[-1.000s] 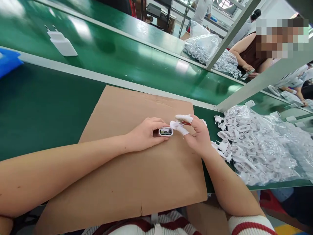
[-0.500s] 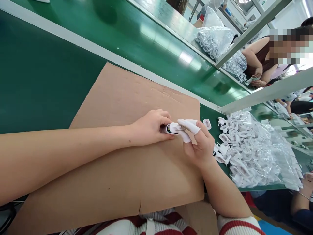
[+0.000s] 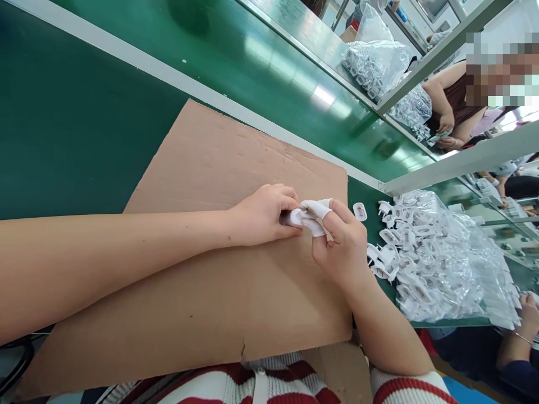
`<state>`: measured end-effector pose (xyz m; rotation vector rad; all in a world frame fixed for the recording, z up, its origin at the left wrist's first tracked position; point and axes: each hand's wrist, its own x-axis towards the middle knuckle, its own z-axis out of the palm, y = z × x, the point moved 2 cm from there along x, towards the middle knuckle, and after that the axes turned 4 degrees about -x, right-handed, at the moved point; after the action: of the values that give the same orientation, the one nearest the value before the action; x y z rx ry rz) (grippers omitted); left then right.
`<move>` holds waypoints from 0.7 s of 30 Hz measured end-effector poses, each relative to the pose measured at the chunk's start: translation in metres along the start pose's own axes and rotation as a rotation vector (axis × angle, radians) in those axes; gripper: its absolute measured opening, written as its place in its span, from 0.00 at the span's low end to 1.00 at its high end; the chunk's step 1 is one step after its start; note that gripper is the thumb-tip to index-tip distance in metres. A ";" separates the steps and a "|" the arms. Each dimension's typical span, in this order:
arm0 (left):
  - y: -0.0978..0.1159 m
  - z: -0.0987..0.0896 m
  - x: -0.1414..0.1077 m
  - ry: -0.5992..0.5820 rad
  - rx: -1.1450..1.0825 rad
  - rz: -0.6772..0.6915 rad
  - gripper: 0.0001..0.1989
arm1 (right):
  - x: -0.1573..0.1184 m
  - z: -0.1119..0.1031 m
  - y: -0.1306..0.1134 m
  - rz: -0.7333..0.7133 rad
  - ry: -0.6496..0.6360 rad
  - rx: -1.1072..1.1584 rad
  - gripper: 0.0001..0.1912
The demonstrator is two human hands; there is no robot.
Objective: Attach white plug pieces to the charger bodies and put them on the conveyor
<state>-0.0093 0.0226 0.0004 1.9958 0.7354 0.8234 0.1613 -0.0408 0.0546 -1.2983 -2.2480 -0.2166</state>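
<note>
The left hand [image 3: 267, 216] curled around a white charger housing [image 3: 291, 217], gripping its sides over the cardboard sheet [image 3: 202, 292]; the right hand [image 3: 343, 244], fingertips in white finger cots [image 3: 319, 208], was nearly closed, pinching the housing's end.

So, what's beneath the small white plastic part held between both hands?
Flat brown cardboard sheet, over dark green tabletop. The patch directly below is covered by the white part, left hand and right hand.

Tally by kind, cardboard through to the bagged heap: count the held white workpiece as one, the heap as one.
Cardboard sheet: 1
White workpiece, held between left hand and right hand: 1
White heap in clear plastic: 1
Lone white piece, between sheet and heap: 1
Total: 4
</note>
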 end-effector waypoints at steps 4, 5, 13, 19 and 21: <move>0.002 0.000 -0.001 0.009 0.034 0.003 0.11 | 0.000 0.000 -0.006 -0.001 0.051 -0.088 0.16; 0.002 0.001 -0.001 0.013 0.044 0.006 0.11 | -0.001 0.001 -0.007 0.003 0.061 -0.095 0.17; 0.005 0.001 -0.001 0.023 0.011 -0.032 0.13 | -0.011 0.007 -0.007 0.125 0.107 -0.064 0.17; 0.003 0.002 -0.002 0.033 0.074 0.003 0.09 | -0.017 0.016 0.005 0.199 0.041 0.186 0.26; 0.003 0.002 -0.005 0.052 0.145 0.037 0.09 | -0.019 0.019 0.011 0.227 0.023 0.321 0.35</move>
<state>-0.0105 0.0161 0.0010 2.1294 0.8108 0.8672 0.1710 -0.0425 0.0277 -1.3490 -1.9937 0.2023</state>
